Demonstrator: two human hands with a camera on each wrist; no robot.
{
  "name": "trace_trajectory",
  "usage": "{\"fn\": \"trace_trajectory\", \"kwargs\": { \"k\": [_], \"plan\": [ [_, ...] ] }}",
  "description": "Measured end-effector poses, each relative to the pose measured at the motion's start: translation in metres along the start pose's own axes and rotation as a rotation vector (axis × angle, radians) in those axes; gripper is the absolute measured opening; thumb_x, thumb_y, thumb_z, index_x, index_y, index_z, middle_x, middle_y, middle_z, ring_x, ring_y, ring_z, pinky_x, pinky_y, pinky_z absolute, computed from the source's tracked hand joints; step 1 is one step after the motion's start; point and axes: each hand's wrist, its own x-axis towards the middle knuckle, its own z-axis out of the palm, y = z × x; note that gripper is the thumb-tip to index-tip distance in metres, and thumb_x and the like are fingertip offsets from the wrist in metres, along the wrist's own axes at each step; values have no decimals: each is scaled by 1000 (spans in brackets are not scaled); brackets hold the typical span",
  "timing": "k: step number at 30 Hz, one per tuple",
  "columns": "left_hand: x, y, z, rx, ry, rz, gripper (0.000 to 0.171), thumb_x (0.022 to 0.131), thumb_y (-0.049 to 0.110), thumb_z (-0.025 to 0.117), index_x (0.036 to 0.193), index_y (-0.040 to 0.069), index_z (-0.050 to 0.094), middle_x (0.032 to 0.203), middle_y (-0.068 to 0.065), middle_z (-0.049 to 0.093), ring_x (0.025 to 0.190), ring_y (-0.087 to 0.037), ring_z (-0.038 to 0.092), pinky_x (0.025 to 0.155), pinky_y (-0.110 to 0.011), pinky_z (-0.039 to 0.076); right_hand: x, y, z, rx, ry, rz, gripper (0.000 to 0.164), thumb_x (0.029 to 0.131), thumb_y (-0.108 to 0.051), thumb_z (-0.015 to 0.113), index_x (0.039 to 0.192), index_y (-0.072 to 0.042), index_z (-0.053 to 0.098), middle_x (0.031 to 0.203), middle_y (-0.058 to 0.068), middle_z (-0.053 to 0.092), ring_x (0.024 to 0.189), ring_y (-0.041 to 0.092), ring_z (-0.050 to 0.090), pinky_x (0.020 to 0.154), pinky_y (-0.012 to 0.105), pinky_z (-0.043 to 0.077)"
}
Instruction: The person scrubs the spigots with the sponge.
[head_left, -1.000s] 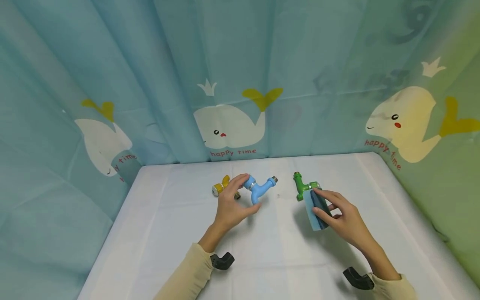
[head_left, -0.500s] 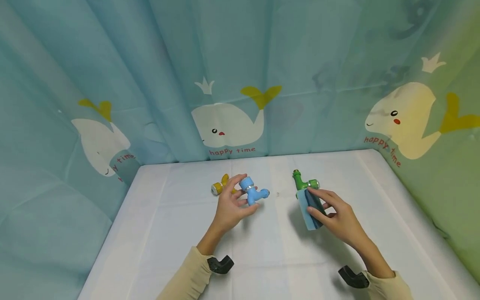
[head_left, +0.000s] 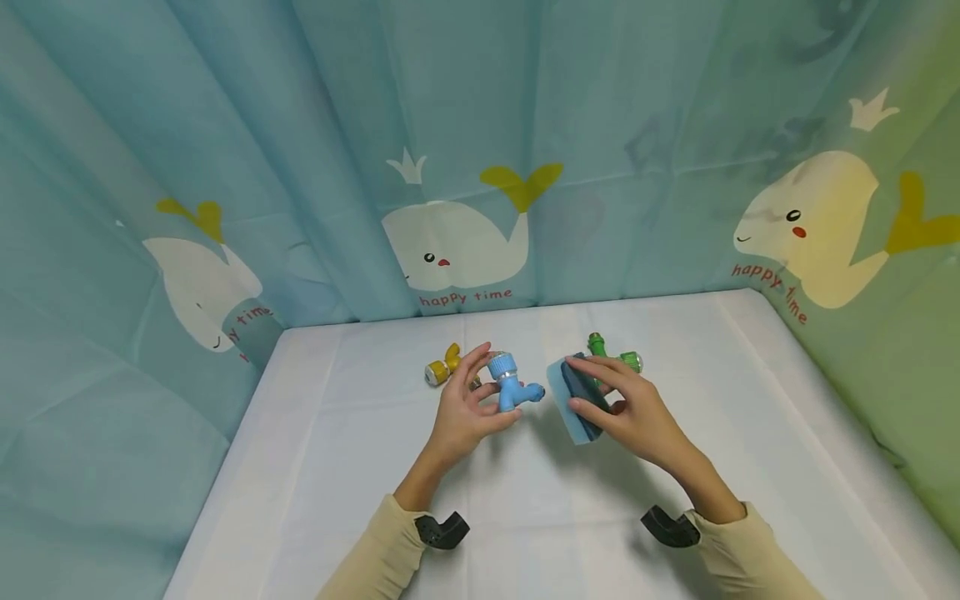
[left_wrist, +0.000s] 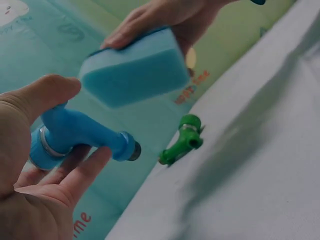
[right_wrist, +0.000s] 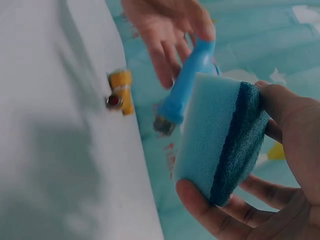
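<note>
My left hand (head_left: pixel 463 417) holds a light blue tap (head_left: pixel 512 385) above the table between thumb and fingers, its knob up and its threaded end to the right. In my right hand (head_left: pixel 637 417) is a sponge (head_left: pixel 573 400), light blue with a darker scouring layer, gripped by its edges. The sponge's pale face is turned toward the blue tap, and in the head view a small gap separates them. A green tap (head_left: pixel 630 361) lies on the table behind the right hand, partly hidden. Behind the left fingers lies a yellow tap (head_left: pixel 442 368), also partly covered.
A white cloth covers the table (head_left: pixel 360 467). Blue-green curtain (head_left: pixel 330 167) printed with whales stands along the back and both sides. Each forearm wears a black bracket (head_left: pixel 442 531) at the sleeve cuff.
My right hand has carried the sponge leftward, closer to the blue tap. The left hand has turned the tap, so its threaded end has dropped from pointing up-right to nearly level.
</note>
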Motion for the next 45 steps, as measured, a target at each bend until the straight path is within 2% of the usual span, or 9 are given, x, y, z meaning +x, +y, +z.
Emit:
{"fn": "trace_trajectory", "kwargs": {
  "k": [7,11,15,22,28,35,39,43,45],
  "plan": [
    [0,5,0,-66,-33,-9,89,78,-15,81,154,2,40,152,-18,41,113,-25,63,86,-37,61,22,-26,22,48,-16,-146,58,88,-17,84,142,-21,64,146,11,53,103,23,65,66,30,59],
    [1,9,-2,-92,-76,26,89,77,-10,84,153,-3,39,148,-21,43,111,-26,62,85,-37,61,23,-28,31,-34,-19,-246,58,86,-19,85,140,-20,66,146,15,52,99,23,63,69,33,58],
    [0,9,-6,-48,-60,14,89,75,-11,85,152,-2,41,143,-20,45,110,-25,62,85,-38,61,19,-22,30,-123,10,-235,58,82,-17,88,136,-19,69,143,17,54,101,25,64,70,36,57],
    [1,11,-7,-61,-46,10,89,77,0,89,153,9,43,145,-20,47,114,-33,63,90,-41,59,23,-26,29,34,-31,-238,59,87,-18,85,142,-21,64,147,11,52,121,30,60,77,39,60],
    [2,14,-7,-129,-47,3,98,75,4,92,155,4,37,144,-30,51,120,-29,60,92,-37,59,22,-17,30,-48,23,-211,61,81,-11,87,138,-19,67,143,14,54,115,28,63,74,39,59],
    [3,15,-7,-152,-67,-7,99,75,9,93,156,7,36,136,-24,58,118,-28,61,92,-36,59,25,-26,31,-95,11,-307,57,87,-23,84,141,-23,65,146,14,52,102,24,62,68,32,56],
    [2,16,-8,-133,-49,-25,101,73,15,95,156,8,37,136,-24,58,118,-28,61,92,-34,58,24,-21,29,-130,13,-268,58,84,-21,87,139,-24,67,146,13,52,101,23,62,67,32,55],
    [3,15,-9,-119,-55,-19,99,74,21,95,156,11,40,132,-23,61,115,-27,63,92,-35,59,25,-26,29,-24,-47,-290,57,87,-22,84,141,-24,65,151,11,49,116,25,60,76,33,57],
    [3,16,-9,-114,-57,-13,99,73,22,95,155,11,40,127,-21,63,112,-26,64,90,-34,59,25,-28,30,-43,-57,-325,54,90,-25,82,141,-24,65,151,11,49,122,28,58,78,35,57]
  ]
}}
